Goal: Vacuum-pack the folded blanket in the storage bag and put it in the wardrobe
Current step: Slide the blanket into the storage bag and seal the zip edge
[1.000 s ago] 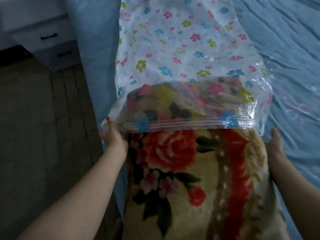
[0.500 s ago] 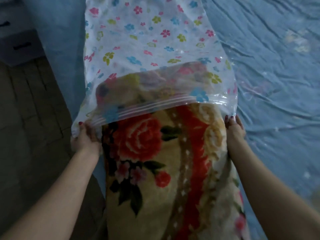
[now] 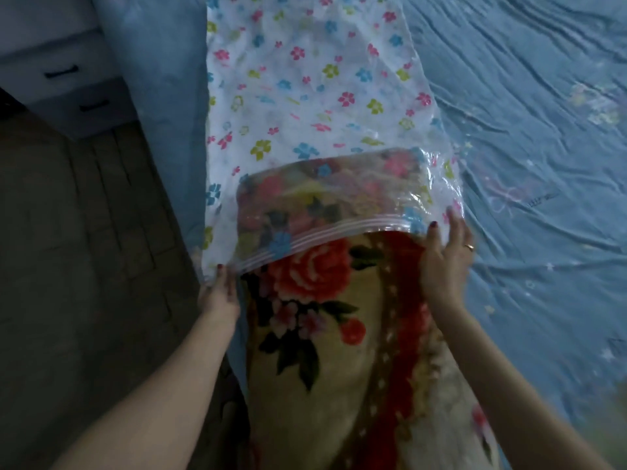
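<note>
Far left, a pale drawer unit (image 3: 64,83) is standing over the dark tiled floor (image 3: 78,266). The left hand (image 3: 217,293) is pinching the near-left corner of the bag (image 3: 305,96), thumb on top of the crinkly plastic. The plush blanket (image 3: 315,351), cream with a red rose, is lying partly inside, its far end showing through the clear band behind the pink zip strip (image 3: 319,235). The right hand (image 3: 444,262) is gripping the mouth's right corner. Wrinkled blue sheet (image 3: 526,164) is spreading right.
</note>
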